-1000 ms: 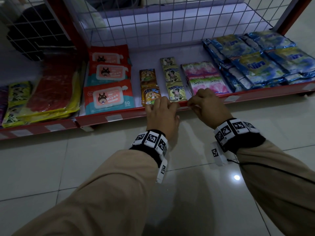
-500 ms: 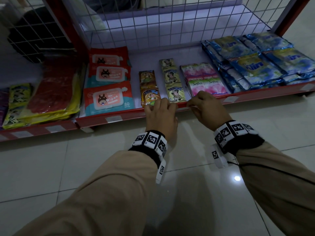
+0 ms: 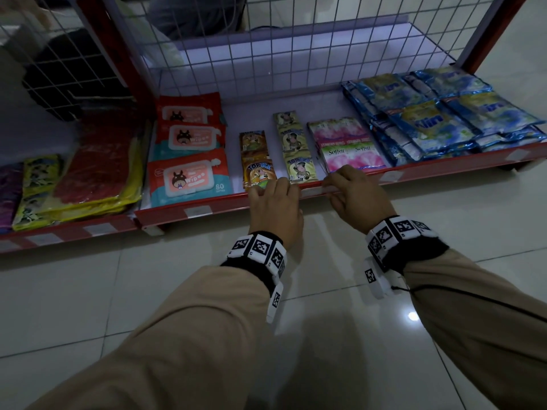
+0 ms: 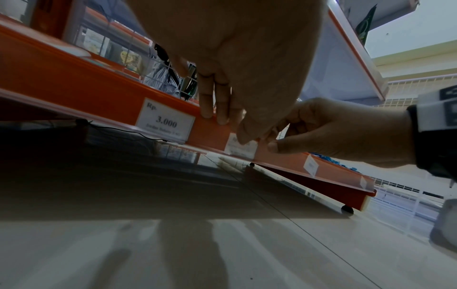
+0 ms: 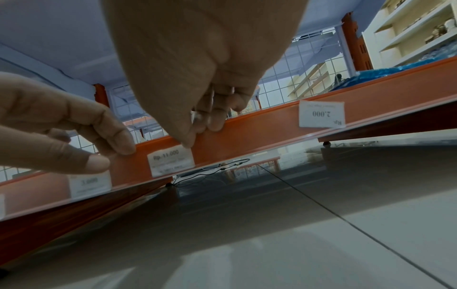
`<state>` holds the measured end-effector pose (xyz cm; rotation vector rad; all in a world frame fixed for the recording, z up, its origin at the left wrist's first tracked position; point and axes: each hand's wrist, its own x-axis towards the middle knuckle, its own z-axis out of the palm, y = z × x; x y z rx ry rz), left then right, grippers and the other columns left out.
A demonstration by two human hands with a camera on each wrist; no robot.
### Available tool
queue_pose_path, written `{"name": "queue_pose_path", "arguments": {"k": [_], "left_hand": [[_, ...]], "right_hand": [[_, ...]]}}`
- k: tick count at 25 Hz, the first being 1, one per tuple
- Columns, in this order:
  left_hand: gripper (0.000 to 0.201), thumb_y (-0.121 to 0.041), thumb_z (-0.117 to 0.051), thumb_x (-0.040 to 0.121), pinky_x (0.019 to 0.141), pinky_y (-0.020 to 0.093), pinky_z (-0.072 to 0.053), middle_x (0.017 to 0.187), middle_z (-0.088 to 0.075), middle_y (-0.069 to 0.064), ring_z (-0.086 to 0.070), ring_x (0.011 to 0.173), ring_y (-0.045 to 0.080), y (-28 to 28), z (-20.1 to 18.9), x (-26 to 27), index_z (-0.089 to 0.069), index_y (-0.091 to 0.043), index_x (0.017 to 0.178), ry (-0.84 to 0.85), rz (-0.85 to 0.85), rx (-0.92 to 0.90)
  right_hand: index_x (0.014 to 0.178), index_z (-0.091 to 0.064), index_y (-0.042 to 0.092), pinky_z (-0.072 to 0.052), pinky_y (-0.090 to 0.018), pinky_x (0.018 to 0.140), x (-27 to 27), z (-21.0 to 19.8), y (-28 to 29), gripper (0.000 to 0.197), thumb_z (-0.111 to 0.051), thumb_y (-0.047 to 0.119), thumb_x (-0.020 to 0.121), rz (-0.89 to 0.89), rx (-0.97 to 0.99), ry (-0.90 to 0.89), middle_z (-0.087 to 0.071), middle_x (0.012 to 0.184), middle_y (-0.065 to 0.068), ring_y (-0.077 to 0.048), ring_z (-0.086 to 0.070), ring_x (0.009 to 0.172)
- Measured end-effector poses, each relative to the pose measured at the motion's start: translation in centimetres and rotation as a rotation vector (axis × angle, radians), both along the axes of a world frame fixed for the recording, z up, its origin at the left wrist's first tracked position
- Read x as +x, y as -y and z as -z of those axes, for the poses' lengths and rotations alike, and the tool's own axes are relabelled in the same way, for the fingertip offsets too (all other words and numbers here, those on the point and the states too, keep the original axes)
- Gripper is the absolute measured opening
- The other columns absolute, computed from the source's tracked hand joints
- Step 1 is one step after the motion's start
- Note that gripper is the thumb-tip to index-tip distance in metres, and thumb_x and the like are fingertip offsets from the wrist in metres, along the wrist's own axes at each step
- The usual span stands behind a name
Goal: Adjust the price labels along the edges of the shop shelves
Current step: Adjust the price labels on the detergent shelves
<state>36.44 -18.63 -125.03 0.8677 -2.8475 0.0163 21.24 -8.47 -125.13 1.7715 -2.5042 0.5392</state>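
The red front edge (image 3: 207, 216) of the lowest shelf is met by both hands, with one price label (image 5: 170, 162), marked Rp. 11.000, seated in the clear strip between them. The left hand (image 3: 275, 211) is laid over the edge just left of that label; its fingers (image 4: 206, 103) are held straight and pressed against the strip, and nothing is grasped by it. The right hand (image 3: 356, 199) is curled over the edge at the label's right end, with the thumb tip (image 5: 188, 141) set on the label's upper right corner and the fingertips (image 5: 215, 125) bent onto the rail. The strip's lip appears to be pinched there, though the contact is too blurred in the right wrist view for this to be settled.

A second label (image 4: 165, 121), marked Rp. 3.000, is seen just to the left of the left hand, upright in the strip. A third label (image 5: 321, 114), marked 2.000, is seated further right and is shown upside down. Another label (image 3: 196, 211) is found under the wipes packs (image 3: 189, 180).

On the shelf behind the hands, drink sachets (image 3: 259, 173) and pink tissue packs (image 3: 352, 156) are laid flat, with blue detergent sachets (image 3: 438, 122) stacked at the right. A white wire grid (image 3: 296, 51) forms the back. Glossy floor tiles (image 3: 88, 306) are seen below, and beige sleeves (image 3: 192, 335) with marker wristbands (image 3: 257, 250) are worn on both arms.
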Motion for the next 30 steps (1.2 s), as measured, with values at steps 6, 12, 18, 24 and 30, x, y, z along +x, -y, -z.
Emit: {"name": "queue_pose_path", "arguments": {"k": [6,12,18,24,30], "left_hand": [[0.038,-0.033,-0.049,0.091,0.102,0.041,-0.027,0.125,-0.055,0.004,-0.050,0.116,0.025,-0.4,-2.7,0.1,-0.048,-0.018,0.126,0.090,0.108,0.002],[0.040,-0.037,-0.050,0.090,0.098,0.040,-0.033,0.122,-0.058,0.003,-0.052,0.112,0.026,-0.2,-6.0,-0.7,-0.047,-0.021,0.127,0.069,0.121,0.012],[0.040,-0.032,-0.051,0.087,0.093,0.037,-0.032,0.122,-0.054,-0.001,-0.048,0.112,0.022,0.1,-14.3,-3.4,-0.048,-0.025,0.126,-0.241,0.186,-0.103],[0.051,-0.037,-0.056,0.085,0.100,0.040,-0.027,0.136,-0.043,0.004,-0.036,0.126,0.025,0.6,-21.4,-5.1,-0.045,-0.019,0.132,-0.374,0.170,-0.320],[0.066,-0.044,-0.048,0.088,0.104,0.042,-0.025,0.147,-0.028,0.006,-0.024,0.135,0.027,1.2,-24.0,-6.0,-0.029,-0.013,0.143,-0.311,0.109,-0.412]], "right_hand": [[0.114,-0.060,0.001,-0.041,-0.043,0.083,1.0,-0.7,-1.8,0.037,-0.064,0.015,0.080,0.058,0.000,-0.107,-0.058,0.110,-0.020,-0.038,-0.051,0.098],[0.118,-0.059,0.006,-0.044,-0.044,0.085,-1.2,-5.1,-2.5,0.037,-0.065,0.015,0.083,0.178,-0.223,-0.047,-0.056,0.111,-0.016,-0.036,-0.049,0.103],[0.114,-0.059,0.010,-0.039,-0.033,0.086,-3.5,-13.3,-1.8,0.028,-0.061,0.012,0.086,0.201,-0.681,-0.142,-0.055,0.108,-0.012,-0.026,-0.047,0.102],[0.117,-0.059,0.013,-0.040,-0.033,0.086,-4.3,-20.3,1.1,0.026,-0.058,0.019,0.091,0.122,-0.770,-0.229,-0.053,0.114,-0.012,-0.027,-0.047,0.106],[0.120,-0.060,0.017,-0.044,-0.041,0.081,-4.3,-22.2,3.4,0.033,-0.056,0.029,0.089,0.130,-0.690,-0.332,-0.054,0.116,-0.009,-0.029,-0.050,0.101]]}}
